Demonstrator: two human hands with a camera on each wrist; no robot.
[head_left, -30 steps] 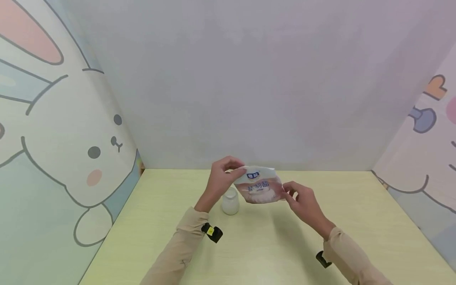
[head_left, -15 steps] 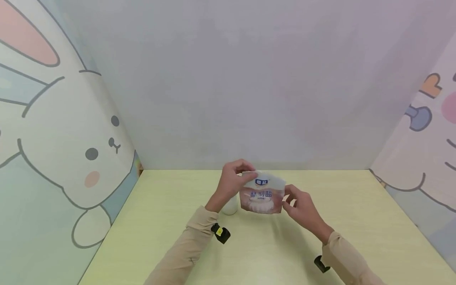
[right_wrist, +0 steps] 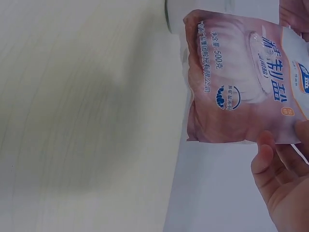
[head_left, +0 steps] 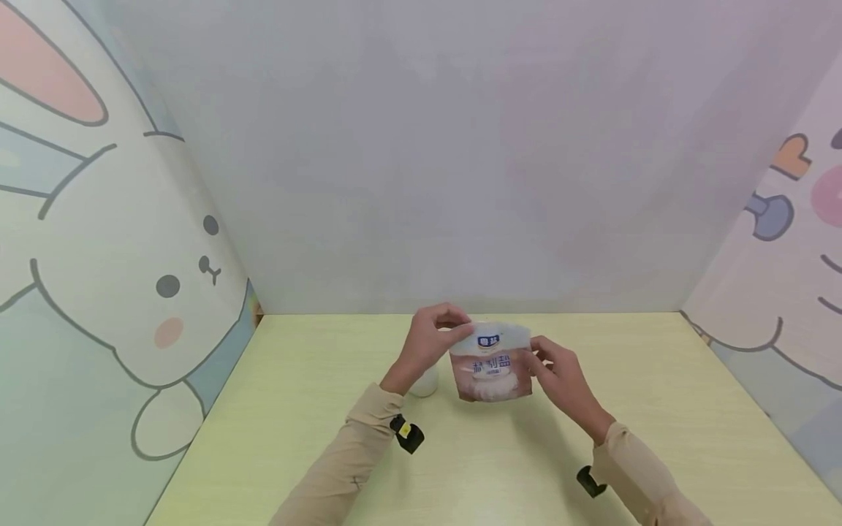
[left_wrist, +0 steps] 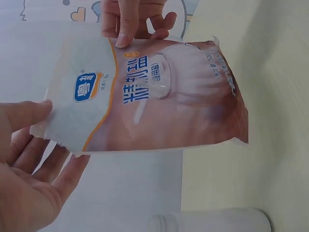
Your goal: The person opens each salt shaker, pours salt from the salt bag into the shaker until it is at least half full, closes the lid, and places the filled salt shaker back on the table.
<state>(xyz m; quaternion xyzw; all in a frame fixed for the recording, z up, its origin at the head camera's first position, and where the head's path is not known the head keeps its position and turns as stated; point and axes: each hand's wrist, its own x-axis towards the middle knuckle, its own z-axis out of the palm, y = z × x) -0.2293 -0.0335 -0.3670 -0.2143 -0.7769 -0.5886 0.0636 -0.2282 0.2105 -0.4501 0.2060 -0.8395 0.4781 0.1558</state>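
Observation:
A bag of salt [head_left: 492,376], pinkish brown with a pale top band and blue lettering, is held upright above the table between both hands. My left hand [head_left: 430,340] pinches its top left corner, thumb in front and fingers behind, as the left wrist view shows. On the other side, my right hand [head_left: 559,372] pinches the bag's right edge between thumb and fingers. A jar with white contents [head_left: 425,383] stands on the table behind my left wrist, which covers its upper part. The jar's side [left_wrist: 217,221] also shows below the bag in the left wrist view.
The pale wooden table [head_left: 316,365] ends at a plain grey wall [head_left: 421,161] at the back. Side panels with cartoon animals [head_left: 131,256] enclose it left and right. A black wrist strap [head_left: 408,434] hangs under the left sleeve.
Both hands have lowered the bag and turned it more level, its top band now facing up. My left hand has shifted right and now hides the jar's upper part.

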